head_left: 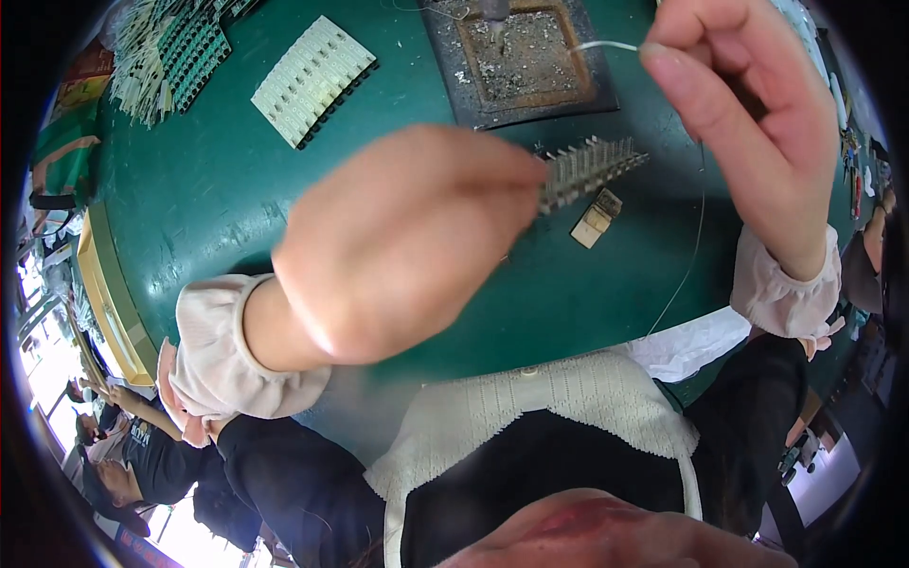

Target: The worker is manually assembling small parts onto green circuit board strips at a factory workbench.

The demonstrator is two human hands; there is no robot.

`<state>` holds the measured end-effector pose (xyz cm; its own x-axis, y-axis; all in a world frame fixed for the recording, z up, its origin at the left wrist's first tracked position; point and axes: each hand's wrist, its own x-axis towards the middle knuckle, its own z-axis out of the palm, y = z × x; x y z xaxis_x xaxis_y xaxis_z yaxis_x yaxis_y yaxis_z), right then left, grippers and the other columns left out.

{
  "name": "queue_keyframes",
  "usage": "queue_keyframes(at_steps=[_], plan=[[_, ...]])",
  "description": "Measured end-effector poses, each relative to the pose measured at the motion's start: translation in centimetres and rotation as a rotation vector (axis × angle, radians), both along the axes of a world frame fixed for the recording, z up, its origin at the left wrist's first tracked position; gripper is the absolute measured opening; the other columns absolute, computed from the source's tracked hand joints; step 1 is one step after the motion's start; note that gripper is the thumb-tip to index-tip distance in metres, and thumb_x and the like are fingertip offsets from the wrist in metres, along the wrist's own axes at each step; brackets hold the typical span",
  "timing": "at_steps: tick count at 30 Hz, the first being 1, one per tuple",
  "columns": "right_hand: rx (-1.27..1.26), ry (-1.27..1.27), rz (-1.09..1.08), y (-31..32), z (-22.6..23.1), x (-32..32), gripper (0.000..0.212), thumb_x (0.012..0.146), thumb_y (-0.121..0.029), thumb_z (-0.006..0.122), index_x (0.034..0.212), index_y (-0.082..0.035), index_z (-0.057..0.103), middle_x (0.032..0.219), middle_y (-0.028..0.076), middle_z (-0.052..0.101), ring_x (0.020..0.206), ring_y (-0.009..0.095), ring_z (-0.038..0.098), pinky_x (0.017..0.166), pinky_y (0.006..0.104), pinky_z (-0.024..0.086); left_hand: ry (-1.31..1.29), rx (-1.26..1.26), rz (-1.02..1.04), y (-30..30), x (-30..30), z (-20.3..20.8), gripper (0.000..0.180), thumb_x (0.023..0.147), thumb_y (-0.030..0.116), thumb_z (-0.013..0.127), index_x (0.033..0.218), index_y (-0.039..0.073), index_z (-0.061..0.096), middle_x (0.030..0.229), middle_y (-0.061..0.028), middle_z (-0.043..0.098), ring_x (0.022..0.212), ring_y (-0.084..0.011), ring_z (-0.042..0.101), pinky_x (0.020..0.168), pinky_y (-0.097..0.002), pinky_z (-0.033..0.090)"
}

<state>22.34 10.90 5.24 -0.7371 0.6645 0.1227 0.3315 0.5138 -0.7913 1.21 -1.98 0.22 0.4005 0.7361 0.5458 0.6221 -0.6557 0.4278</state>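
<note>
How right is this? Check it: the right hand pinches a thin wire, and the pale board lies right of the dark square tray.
Wrong side: the head view shows the pale board left of the dark square tray. The right hand does pinch the thin wire.

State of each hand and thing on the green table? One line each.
Left hand: grip closed on the pin strip
Pin strip: held, pins upward
Right hand: pinching wire
Wire: curved, held
Tray: littered with grey grit
Pale panel: lying flat
Small block: lying loose
White sheet: crumpled
</note>
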Motion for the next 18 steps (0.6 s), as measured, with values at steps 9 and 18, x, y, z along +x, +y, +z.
queue_keyframes(at_steps=[9,18], plan=[[0.485,0.085,0.175,-0.7,-2.2,0.1,0.015,0.087,0.010,0.072,0.097,0.001,0.067,0.085,0.003,0.063,0.061,0.006,0.051,0.054,0.0191,0.036,-0.999,-1.068,0.245,2.6,-1.8,-0.5,0.011,0.094,0.005,0.071,0.105,0.000,0.069,0.098,-0.0051,0.073,0.084,-0.0124,0.070,0.081,-0.0259,0.058],[0.695,0.126,0.166,-1.1,-2.7,-1.0,0.014,0.086,0.010,0.074,0.095,0.003,0.067,0.083,0.005,0.064,0.064,0.007,0.057,0.051,0.0199,0.042,-1.216,-1.050,0.156,2.2,-2.3,-0.7,0.010,0.097,0.009,0.067,0.103,0.002,0.070,0.098,-0.0042,0.072,0.087,-0.0109,0.070,0.082,-0.0253,0.061]])
